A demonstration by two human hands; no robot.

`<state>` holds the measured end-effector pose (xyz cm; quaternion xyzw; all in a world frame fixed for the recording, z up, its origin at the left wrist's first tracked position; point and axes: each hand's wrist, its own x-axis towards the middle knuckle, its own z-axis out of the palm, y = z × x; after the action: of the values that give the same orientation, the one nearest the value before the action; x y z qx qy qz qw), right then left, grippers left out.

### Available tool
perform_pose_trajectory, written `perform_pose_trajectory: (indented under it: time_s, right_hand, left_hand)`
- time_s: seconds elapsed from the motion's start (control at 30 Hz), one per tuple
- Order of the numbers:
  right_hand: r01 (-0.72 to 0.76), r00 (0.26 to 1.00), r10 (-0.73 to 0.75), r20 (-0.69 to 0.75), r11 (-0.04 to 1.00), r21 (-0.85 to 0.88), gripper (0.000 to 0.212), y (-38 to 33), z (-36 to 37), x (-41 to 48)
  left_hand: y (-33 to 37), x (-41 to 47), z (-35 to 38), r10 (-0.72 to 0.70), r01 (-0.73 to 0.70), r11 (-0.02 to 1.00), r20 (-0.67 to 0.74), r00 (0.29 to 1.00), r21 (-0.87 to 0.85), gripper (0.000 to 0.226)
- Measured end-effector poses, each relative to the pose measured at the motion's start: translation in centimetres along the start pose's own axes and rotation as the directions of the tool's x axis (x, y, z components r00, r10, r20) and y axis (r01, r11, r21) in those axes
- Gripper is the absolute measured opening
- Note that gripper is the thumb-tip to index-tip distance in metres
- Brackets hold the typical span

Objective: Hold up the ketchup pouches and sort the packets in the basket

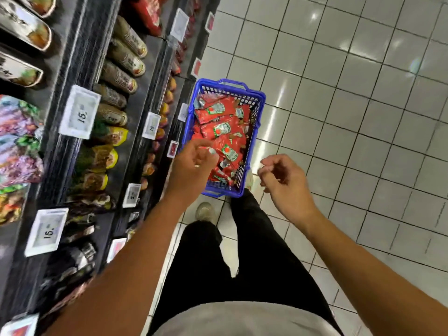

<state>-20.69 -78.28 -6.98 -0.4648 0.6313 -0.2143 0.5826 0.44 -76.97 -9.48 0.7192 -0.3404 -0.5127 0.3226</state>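
A blue basket (pixel 257 98) of red sauce sachets (pixel 218 127) is seen on the floor by the shelf. Left hand (pixel 194 163) and right hand (pixel 283 183) hang above, loosely curled, holding nothing. The sachets are judged light, soft and slippery; edge pinching is advised.

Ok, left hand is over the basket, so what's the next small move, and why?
Probably lower the left hand onto the nearest red pouch and pinch it: the fingers hover just above the pouches, holding nothing clearly visible, and the right hand is empty beside the blue basket.
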Motion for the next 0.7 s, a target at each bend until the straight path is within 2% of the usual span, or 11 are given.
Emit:
perform_pose_trajectory:
  time_s: [0.2, 0.33, 0.57, 0.7]
  right_hand:
    - [-0.127, 0.992, 0.127, 0.018, 0.992, 0.022, 0.008, 4.9, 1.2, 7.3]
    - [-0.231, 0.973, 0.231, 0.014, 0.972, 0.046, 0.015, 9.4, 3.7, 12.1]
    - [-0.378, 0.926, 0.378, 0.011, 0.925, -0.034, 0.003, 18.2, 9.2, 21.6]
    - [-0.520, 0.854, 0.520, 0.034, 0.854, -0.006, 0.014, 22.5, 12.5, 26.4]
  left_hand:
    - [-3.8, 7.6, 2.3, -0.083, 0.084, 0.993, -0.009, 0.996, 0.086, 0.025]
    - [-8.1, 13.3, 3.8, -0.125, 0.119, 0.981, 0.033, 0.992, 0.154, 0.026]
    - [-17.1, 24.3, 7.2, -0.144, 0.103, 0.951, 0.121, 0.982, 0.293, 0.025]
    - [-21.9, 29.5, 9.2, -0.148, 0.057, 0.904, 0.187, 0.971, 0.424, 0.029]
